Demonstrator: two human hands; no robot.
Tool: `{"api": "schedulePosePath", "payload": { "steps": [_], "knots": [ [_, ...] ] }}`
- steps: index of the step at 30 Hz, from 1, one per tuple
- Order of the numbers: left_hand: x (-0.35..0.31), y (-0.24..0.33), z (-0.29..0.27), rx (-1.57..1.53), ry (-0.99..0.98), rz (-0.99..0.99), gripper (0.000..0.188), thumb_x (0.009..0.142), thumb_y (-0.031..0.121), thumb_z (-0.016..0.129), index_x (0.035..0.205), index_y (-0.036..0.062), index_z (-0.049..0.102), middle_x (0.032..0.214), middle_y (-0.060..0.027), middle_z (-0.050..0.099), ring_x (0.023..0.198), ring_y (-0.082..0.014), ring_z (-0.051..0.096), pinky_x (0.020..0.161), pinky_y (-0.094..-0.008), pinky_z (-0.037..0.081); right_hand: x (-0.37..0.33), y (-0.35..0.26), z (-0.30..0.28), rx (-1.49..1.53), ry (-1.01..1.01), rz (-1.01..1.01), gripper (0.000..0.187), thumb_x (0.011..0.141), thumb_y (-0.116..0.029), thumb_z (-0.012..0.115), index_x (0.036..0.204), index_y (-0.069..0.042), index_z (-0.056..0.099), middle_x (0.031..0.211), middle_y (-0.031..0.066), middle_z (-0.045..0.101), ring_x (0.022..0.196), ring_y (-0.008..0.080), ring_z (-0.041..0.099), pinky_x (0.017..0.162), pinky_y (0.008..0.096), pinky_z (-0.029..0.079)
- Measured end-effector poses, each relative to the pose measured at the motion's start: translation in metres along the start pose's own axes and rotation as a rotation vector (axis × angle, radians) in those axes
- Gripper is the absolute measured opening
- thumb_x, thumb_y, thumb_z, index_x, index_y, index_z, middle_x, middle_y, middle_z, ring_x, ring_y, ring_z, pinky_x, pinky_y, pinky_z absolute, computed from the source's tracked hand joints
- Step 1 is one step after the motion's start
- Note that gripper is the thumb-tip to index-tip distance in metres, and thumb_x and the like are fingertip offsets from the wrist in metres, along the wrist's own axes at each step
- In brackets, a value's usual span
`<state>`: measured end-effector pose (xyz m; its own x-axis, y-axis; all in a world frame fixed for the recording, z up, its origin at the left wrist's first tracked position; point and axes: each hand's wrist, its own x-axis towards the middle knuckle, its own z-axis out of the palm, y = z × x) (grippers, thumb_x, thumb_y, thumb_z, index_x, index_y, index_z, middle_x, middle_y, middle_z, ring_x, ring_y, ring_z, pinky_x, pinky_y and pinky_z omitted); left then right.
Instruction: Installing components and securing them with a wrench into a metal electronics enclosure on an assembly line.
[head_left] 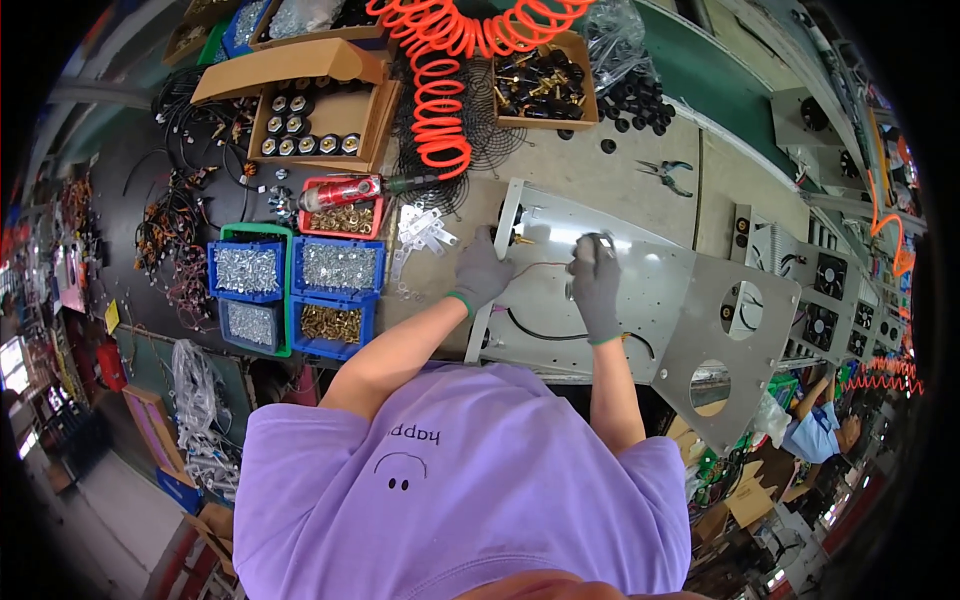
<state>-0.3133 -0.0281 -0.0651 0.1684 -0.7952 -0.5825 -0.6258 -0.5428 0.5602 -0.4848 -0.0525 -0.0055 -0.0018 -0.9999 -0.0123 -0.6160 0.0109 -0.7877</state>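
A grey sheet-metal chassis (640, 262) lies on the bench, its raised left flange (508, 222) facing me sideways. My left hand (484, 272), in a grey glove, is closed at the outside of that flange; its fingertips and what they hold are hidden. A brass fitting (522, 239) pokes through the flange just above it. Over the chassis, my gloved right hand (597, 292) is closed round a shiny, dark metallic object (600, 243), partly hidden and blurred. A thin copper-coloured wire (540, 265) runs between the hands. Below them lies a black cable (570, 337).
Blue bins (337, 267) of small metal hardware stand left, beside a red pneumatic screwdriver (345, 191) on an orange coiled hose (440, 110). White metal tabs (425, 230) lie near the flange. Pliers (667, 176) are beyond the chassis; cardboard boxes (375, 130) stand behind. Another person (815, 430) is far right.
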Motion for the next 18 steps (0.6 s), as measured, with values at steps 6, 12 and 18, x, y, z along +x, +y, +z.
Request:
{"api": "schedulePosePath", "payload": {
  "steps": [6, 12, 18],
  "knots": [
    [0.002, -0.005, 0.005, -0.021, 0.028, 0.025, 0.052, 0.071, 0.025, 0.063, 0.112, 0.0014, 0.039, 0.094, -0.0219, 0.06, 0.089, -0.0384, 0.06, 0.079, -0.0449, 0.047, 0.004, 0.037, 0.052, 0.377, -0.486, 0.533, 0.033, 0.086, -0.03, 0.06, 0.109, -0.006, 0.062, 0.064, -0.0044, 0.05, 0.044, 0.004, 0.036, 0.039, 0.021, 0.031],
    [0.002, -0.001, 0.006, -0.013, 0.013, 0.035, 0.054, 0.072, 0.026, 0.062, 0.112, -0.0001, 0.038, 0.093, -0.022, 0.06, 0.088, -0.0386, 0.06, 0.078, -0.0449, 0.047, -0.005, 0.082, 0.1, 0.451, -0.31, 0.223, 0.029, 0.087, -0.028, 0.06, 0.105, -0.006, 0.064, 0.065, -0.0028, 0.053, 0.043, 0.0046, 0.037, 0.039, 0.0218, 0.03],
    [0.006, -0.008, 0.006, -0.011, 0.001, 0.014, 0.055, 0.072, 0.027, 0.064, 0.113, 0.0006, 0.038, 0.099, -0.0237, 0.059, 0.09, -0.0388, 0.06, 0.078, -0.045, 0.047, 0.01, 0.056, 0.091, 0.358, -0.413, 0.53, 0.034, 0.087, -0.033, 0.058, 0.092, 0.0, 0.063, 0.067, 0.0038, 0.058, 0.056, 0.0127, 0.049, 0.052, 0.0282, 0.04]
  ]
}}
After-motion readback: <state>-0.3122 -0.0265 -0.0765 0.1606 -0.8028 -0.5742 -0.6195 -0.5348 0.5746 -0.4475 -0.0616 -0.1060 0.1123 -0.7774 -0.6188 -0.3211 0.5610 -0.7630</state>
